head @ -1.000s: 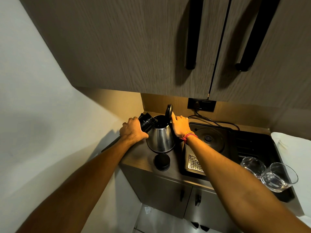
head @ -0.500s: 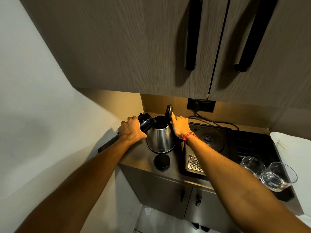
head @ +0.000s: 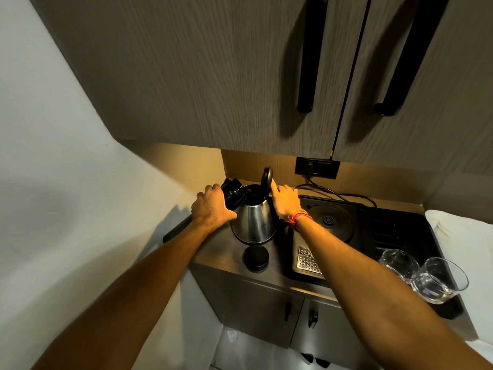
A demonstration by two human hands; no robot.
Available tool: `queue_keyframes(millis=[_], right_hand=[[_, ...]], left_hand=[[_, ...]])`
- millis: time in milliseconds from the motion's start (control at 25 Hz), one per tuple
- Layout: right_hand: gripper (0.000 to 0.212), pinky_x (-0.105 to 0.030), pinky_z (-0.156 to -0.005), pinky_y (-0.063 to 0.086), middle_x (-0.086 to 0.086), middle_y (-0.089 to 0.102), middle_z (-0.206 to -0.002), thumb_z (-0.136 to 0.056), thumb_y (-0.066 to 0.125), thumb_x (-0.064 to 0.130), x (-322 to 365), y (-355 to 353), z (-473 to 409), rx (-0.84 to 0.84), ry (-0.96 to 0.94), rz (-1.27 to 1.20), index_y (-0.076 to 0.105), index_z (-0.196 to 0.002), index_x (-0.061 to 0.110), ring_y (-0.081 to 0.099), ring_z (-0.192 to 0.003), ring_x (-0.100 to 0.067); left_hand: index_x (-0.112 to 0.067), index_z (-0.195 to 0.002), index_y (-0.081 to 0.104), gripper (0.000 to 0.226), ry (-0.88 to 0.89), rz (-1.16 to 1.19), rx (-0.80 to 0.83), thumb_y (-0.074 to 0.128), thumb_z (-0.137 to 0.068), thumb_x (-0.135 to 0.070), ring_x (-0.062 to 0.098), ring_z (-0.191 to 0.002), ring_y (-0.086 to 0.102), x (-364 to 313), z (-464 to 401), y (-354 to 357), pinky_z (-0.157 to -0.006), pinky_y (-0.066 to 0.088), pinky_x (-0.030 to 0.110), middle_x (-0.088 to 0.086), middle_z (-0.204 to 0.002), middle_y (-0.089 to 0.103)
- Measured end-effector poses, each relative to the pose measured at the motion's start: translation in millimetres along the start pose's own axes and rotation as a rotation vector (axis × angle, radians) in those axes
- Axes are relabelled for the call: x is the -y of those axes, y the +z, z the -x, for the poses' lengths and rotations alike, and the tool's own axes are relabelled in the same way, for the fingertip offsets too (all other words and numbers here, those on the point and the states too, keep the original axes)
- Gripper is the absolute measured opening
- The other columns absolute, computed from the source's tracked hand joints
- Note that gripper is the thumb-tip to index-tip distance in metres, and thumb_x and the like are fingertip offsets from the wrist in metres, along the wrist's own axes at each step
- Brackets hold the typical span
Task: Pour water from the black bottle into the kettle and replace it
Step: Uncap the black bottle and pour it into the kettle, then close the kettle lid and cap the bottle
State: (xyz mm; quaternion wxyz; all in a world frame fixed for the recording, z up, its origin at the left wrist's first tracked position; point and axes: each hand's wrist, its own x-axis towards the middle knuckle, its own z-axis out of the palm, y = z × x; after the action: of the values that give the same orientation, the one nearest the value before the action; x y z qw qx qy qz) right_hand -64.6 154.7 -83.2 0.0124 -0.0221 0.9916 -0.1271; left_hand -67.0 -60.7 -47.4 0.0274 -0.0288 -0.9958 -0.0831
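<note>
A steel kettle (head: pixel 254 221) stands on the counter with its black lid (head: pixel 267 177) flipped up. My left hand (head: pixel 212 206) grips the black bottle (head: pixel 234 193), which is tilted with its mouth over the kettle's opening. My right hand (head: pixel 284 200) rests on the kettle's handle side, one finger up against the raised lid. A round black cap (head: pixel 255 259) lies on the counter just in front of the kettle. The bottle's lower end juts out left of my wrist.
To the right, a black tray (head: pixel 373 228) holds the kettle's round base (head: pixel 329 221), a metal grille and two glasses (head: pixel 424 273). A cord runs to the wall socket (head: pixel 317 168). Cupboard doors with long black handles hang close overhead. The counter's front edge (head: pixel 266 277) is near.
Hardly anything has moved: the bottle stays tilted over the kettle in my left hand and my right hand keeps its place by the lid.
</note>
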Motion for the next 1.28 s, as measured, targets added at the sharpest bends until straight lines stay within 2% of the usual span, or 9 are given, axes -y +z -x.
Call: queue_keyframes(millis=[280, 400, 560, 640, 760, 960, 1040, 1120, 1280], right_hand=[[0.062, -0.068, -0.114, 0.02, -0.022, 0.041, -0.147, -0.099, 0.03, 0.036, -1.8, 3.4, -2.9, 0.065, 0.085, -0.116, 0.005, -0.155, 0.026, 0.023, -0.142, -0.049], [0.054, -0.069, -0.116, 0.012, -0.017, 0.034, -0.154, -0.099, 0.026, 0.041, 0.4, 6.7, -4.2, 0.0, 0.218, -0.197, 0.028, -0.149, 0.02, 0.006, -0.148, -0.049], [0.05, -0.062, -0.116, 0.021, -0.01, 0.057, -0.136, -0.099, 0.027, 0.044, 17.7, 1.6, -12.5, -0.289, 0.145, -0.39, 0.051, -0.134, 0.017, 0.023, -0.146, -0.041], [0.049, -0.06, -0.117, 0.019, -0.008, 0.057, -0.138, -0.099, 0.031, 0.044, 30.8, 0.1, -20.2, -0.267, 0.063, -0.373, 0.048, -0.138, 0.02, 0.026, -0.144, -0.037], [0.051, -0.058, -0.121, 0.009, -0.006, 0.04, -0.155, -0.1, 0.032, 0.041, 46.8, 14.0, -25.8, -0.112, -0.016, -0.084, 0.035, -0.148, 0.024, 0.017, -0.15, -0.033], [0.061, -0.051, -0.124, 0.001, -0.004, 0.015, -0.165, -0.101, 0.011, 0.048, 53.6, 25.3, -19.8, -0.188, -0.074, 0.03, 0.019, -0.154, 0.019, 0.001, -0.154, -0.026], [0.063, -0.047, -0.124, -0.001, -0.004, 0.01, -0.165, -0.101, 0.008, 0.049, 54.5, 29.1, -15.1, -0.204, -0.166, 0.087, 0.015, -0.154, 0.017, 0.0, -0.154, -0.024], [0.062, -0.044, -0.123, -0.001, -0.005, 0.011, -0.165, -0.101, 0.007, 0.047, 53.4, 33.2, -10.4, -0.181, -0.203, 0.119, 0.014, -0.154, 0.016, 0.003, -0.154, -0.025], [0.06, -0.044, -0.125, 0.007, -0.006, 0.018, -0.164, -0.102, 0.01, 0.044, 54.5, 35.9, -6.1, -0.19, -0.201, 0.147, 0.019, -0.154, 0.014, 0.011, -0.153, -0.027]], left_hand=[[-0.016, -0.115, 0.059, 0.071, -0.051, 0.589, -0.082, 0.089, -0.056, -0.04, 0.016, -0.089, 0.06, 12.8, 6.7, 23.0, -0.071, 0.049, 0.026, 0.001, -0.106, 0.066], [-0.016, -0.118, 0.063, 0.067, -0.15, 0.804, -0.191, 0.092, -0.058, -0.029, 0.018, -0.095, 0.065, 24.0, 15.5, 39.7, -0.071, 0.045, 0.016, 0.001, -0.108, 0.071], [-0.019, -0.126, 0.062, 0.073, -0.251, 0.971, -0.249, 0.094, -0.06, -0.024, 0.023, -0.11, 0.065, 42.7, 21.1, 53.5, -0.089, 0.049, 0.027, 0.003, -0.117, 0.07], [-0.018, -0.129, 0.061, 0.078, -0.258, 1.001, -0.228, 0.095, -0.06, -0.027, 0.025, -0.115, 0.064, 49.9, 19.8, 56.1, -0.098, 0.051, 0.037, 0.005, -0.122, 0.069], [-0.02, -0.137, 0.055, 0.089, -0.263, 0.993, -0.172, 0.095, -0.059, -0.038, 0.026, -0.122, 0.06, 54.0, 21.5, 56.7, -0.103, 0.05, 0.047, 0.004, -0.129, 0.066], [-0.018, -0.14, 0.047, 0.105, -0.277, 0.947, 0.031, 0.091, -0.053, -0.058, 0.029, -0.124, 0.058, 62.9, 31.8, 63.6, -0.103, 0.049, 0.051, 0.006, -0.131, 0.063], [-0.014, -0.141, 0.046, 0.111, -0.336, 0.676, 0.158, 0.085, -0.053, -0.069, 0.033, -0.124, 0.056, 63.5, 54.2, 82.2, -0.101, 0.048, 0.053, 0.011, -0.133, 0.059], [-0.008, -0.139, 0.047, 0.1, -0.293, 0.332, 0.235, 0.075, -0.067, -0.071, 0.033, -0.123, 0.055, 53.7, 83.1, 107.3, -0.097, 0.051, 0.046, 0.015, -0.135, 0.055], [-0.006, -0.128, 0.056, 0.06, 0.044, 0.222, 0.076, 0.066, -0.088, -0.049, 0.025, -0.117, 0.056, 14.6, 98.8, 124.3, -0.085, 0.05, 0.031, 0.011, -0.128, 0.058]])
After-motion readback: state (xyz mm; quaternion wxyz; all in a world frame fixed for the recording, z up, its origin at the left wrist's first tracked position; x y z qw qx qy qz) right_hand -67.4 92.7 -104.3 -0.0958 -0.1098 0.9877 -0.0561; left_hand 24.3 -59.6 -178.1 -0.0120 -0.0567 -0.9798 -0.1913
